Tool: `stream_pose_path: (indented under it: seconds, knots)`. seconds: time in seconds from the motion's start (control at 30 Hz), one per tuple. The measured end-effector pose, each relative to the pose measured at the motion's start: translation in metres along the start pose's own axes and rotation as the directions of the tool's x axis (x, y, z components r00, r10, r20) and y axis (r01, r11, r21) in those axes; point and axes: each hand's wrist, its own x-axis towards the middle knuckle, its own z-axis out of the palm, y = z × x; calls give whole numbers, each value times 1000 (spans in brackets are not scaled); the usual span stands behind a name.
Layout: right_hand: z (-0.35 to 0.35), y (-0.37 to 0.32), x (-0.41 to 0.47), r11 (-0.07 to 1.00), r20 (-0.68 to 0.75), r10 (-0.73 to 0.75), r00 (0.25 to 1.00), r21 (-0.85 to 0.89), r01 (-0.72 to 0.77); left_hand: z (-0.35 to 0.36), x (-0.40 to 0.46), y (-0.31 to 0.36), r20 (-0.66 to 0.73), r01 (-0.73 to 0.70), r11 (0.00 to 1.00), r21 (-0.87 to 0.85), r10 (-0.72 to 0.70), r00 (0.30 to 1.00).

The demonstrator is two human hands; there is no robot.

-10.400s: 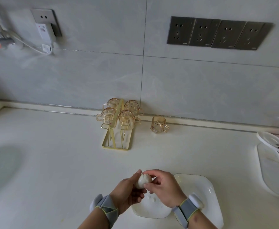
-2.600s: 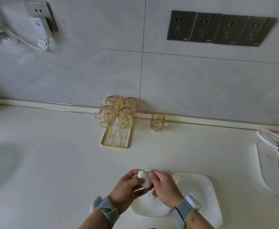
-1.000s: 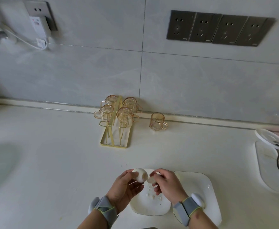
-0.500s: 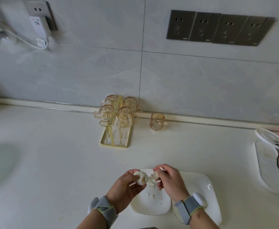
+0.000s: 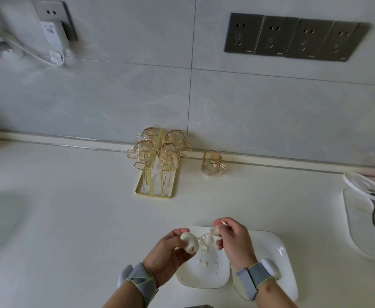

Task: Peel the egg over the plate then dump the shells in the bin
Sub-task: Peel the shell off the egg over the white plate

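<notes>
Head view: on the white counter (image 5: 71, 218), near its front edge, stands the plate (image 5: 204, 276), placed under the hands to catch the falling pieces. The left hand (image 5: 168, 252) grips the egg (image 5: 189, 242) in closed fingers above the plate's left side. The right hand (image 5: 233, 238) pinches what seems a shell strip (image 5: 214, 231), just beside the egg.

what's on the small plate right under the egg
Loose shell bits lie on the small plate, more dangling above. The left hand covers its left edge, so anything there is hidden.
</notes>
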Motion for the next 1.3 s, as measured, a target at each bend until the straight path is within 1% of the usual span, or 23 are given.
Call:
stream_pose_path:
  seconds: [0.27, 0.33, 0.4, 0.47, 0.53, 0.6, 0.67, 0.8, 0.87, 1.03, 1.3]
  knots:
    - [-2, -2, 1, 999, -10, -16, 1000, 42, 16, 0, 1, -2, -40, -11, 990, 139, 17, 999]
    - [-3, -1, 1, 999, -26, -27, 999, 19, 28, -1, 2, -3, -59, -29, 986, 165, 39, 997]
    - [-4, 0, 1, 998, -24, -37, 999, -55, 35, -2, 4, -3, -66, -43, 984, 175, 55, 996]
    - [-3, 1, 2, 987, 32, -25, 999, -157, 29, -4, 5, -3, -72, -55, 982, 179, 68, 995]
    - [-1, 3, 1, 962, 145, 1, 989, -270, 39, -5, 7, -3, -71, -65, 982, 178, 79, 994]
    - [2, 4, -1, 944, 226, 16, 974, -324, 60, -5, 8, -4, -55, -74, 980, 185, 85, 995]
    - [4, 4, -3, 950, 261, 14, 965, -305, 69, -4, 8, -5, -34, -69, 976, 206, 78, 996]
    - [9, 2, -7, 973, 345, -28, 938, -207, 105, 0, 5, -6, -8, -49, 957, 285, 53, 999]
    - [11, 1, -10, 979, 364, -33, 931, -178, 104, 0, 4, -6, 10, -55, 948, 313, 55, 998]
    - [11, 0, -11, 982, 367, 28, 930, -183, 42, -1, 5, -7, -11, -63, 918, 392, 73, 997]
    - [14, -2, -12, 967, 314, -14, 949, -236, 93, -1, 7, -7, -12, -57, 924, 379, 67, 998]
